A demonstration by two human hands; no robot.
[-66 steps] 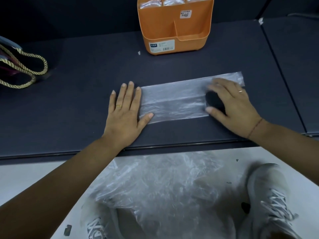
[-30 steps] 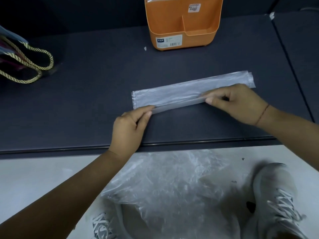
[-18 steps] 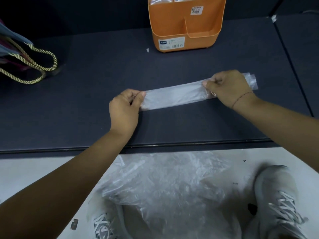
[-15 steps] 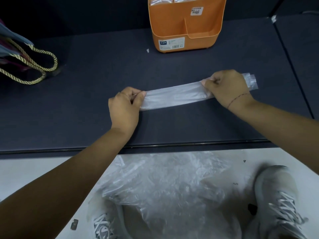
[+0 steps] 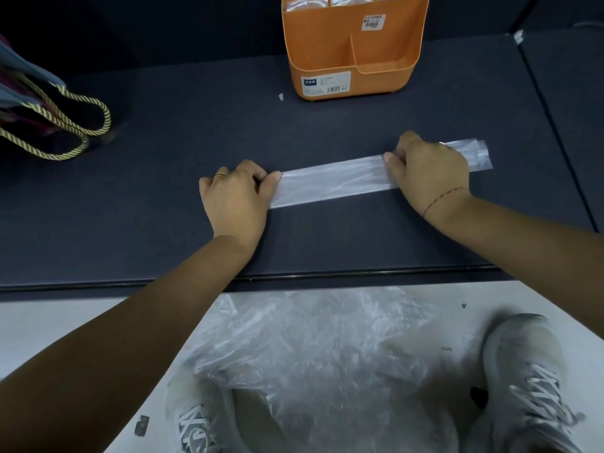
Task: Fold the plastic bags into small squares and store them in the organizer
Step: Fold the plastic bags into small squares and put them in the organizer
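The plastic bag [image 5: 330, 181] lies on the table [image 5: 163, 207] as a long, narrow strip that runs between your two hands. Your left hand [image 5: 235, 197] pinches the strip's left end between the thumb and curled fingers. Your right hand [image 5: 428, 171] grips it near the right end, and a short tail of plastic sticks out beyond the knuckles. Holding the ends apart probably draws the thin film taut, so the lengthwise fold lies flat and the slippery layers do not spring open.

The strip sits mid-table, within reach of both hands and well apart from the organizer [image 5: 351, 50]. The organizer stands toward the far side, with folded bags [image 5: 304, 3] showing in its rear section. The strip is not yet a square, so the next step is probably to fold it end over end. The loose pile of bags [image 5: 310, 348] lies on the floor by your feet, off the work surface.
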